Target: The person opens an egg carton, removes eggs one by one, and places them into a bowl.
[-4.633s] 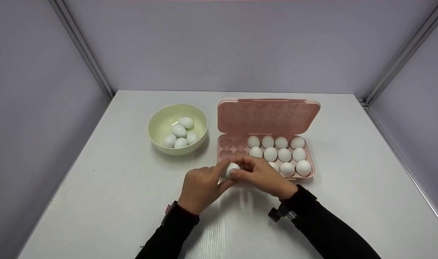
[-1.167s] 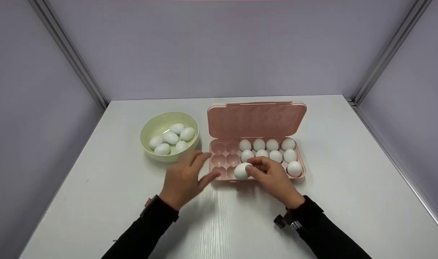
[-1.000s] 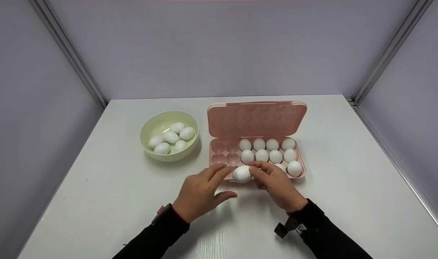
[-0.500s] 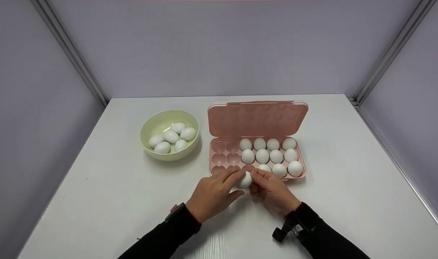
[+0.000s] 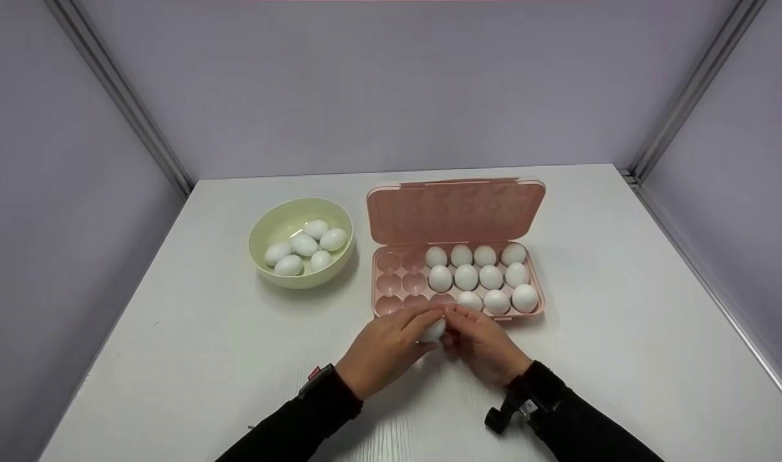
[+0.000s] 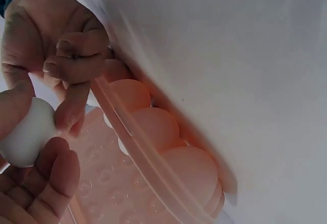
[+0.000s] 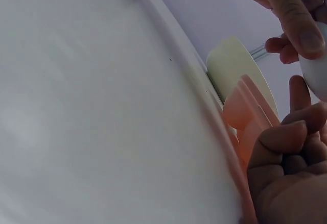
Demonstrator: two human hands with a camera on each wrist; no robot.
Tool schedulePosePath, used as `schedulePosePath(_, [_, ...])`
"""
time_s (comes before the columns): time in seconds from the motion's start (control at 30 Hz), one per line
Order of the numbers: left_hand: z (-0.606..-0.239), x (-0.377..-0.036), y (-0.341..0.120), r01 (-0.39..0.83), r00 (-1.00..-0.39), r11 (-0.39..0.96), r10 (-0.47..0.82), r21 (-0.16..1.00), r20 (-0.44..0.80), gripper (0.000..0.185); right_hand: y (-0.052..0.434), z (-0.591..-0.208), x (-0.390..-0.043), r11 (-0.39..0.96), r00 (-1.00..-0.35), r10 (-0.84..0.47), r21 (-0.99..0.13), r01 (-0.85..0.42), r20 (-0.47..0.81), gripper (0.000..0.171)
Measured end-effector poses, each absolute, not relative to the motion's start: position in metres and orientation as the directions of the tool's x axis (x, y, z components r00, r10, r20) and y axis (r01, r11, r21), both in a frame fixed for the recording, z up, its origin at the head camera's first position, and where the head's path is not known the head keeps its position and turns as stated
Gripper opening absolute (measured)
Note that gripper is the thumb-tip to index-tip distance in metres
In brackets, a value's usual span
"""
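Observation:
In the head view a white egg (image 5: 433, 331) is held between both hands just in front of the open pink egg carton (image 5: 455, 215). My left hand (image 5: 381, 350) grips it with thumb and fingers; the left wrist view shows the egg (image 6: 29, 134) in that grasp. My right hand (image 5: 487, 346) pinches the egg's right end with its fingertips, partly hidden, its other fingers curled. White eggs (image 5: 466, 277) stand in the carton's middle and right wells, while several wells on the left hold none. The right wrist view shows the egg (image 7: 317, 68) only partly.
A pale green bowl (image 5: 304, 282) with several white eggs (image 5: 304, 244) stands left of the carton on the white table (image 5: 192, 333). The carton's lid stands raised at its back. Grey walls with metal corner posts (image 5: 124, 96) surround the table.
The bowl shows one more egg than 4.6 s ago. My left hand has come from near the bowl, fingers spread, to grip the egg in my right hand. The egg has moved slightly nearer.

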State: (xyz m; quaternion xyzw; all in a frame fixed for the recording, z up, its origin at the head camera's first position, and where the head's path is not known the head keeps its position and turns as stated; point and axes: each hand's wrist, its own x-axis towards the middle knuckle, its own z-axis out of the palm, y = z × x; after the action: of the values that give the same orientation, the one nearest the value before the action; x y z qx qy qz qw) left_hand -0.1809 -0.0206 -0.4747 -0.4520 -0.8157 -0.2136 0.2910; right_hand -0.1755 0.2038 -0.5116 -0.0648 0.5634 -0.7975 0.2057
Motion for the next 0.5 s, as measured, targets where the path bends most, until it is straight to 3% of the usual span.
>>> schedulePosePath(0.3, [-0.462,-0.196,-0.045,0.839,-0.428,0.537,0.551,0.088,0.716,0.05,0.203,-0.508,-0.177,-0.235,-0.907,-0.339,-0.911,0.339,-0.25,0.047])
schedulePosePath(0.5, [-0.45,-0.218,-0.083,0.761,-0.522,0.63,0.455,0.153,0.722,0.051,0.203,-0.508,-0.179,-0.203,-0.902,-0.322,-0.91,0.362,-0.287,0.06])
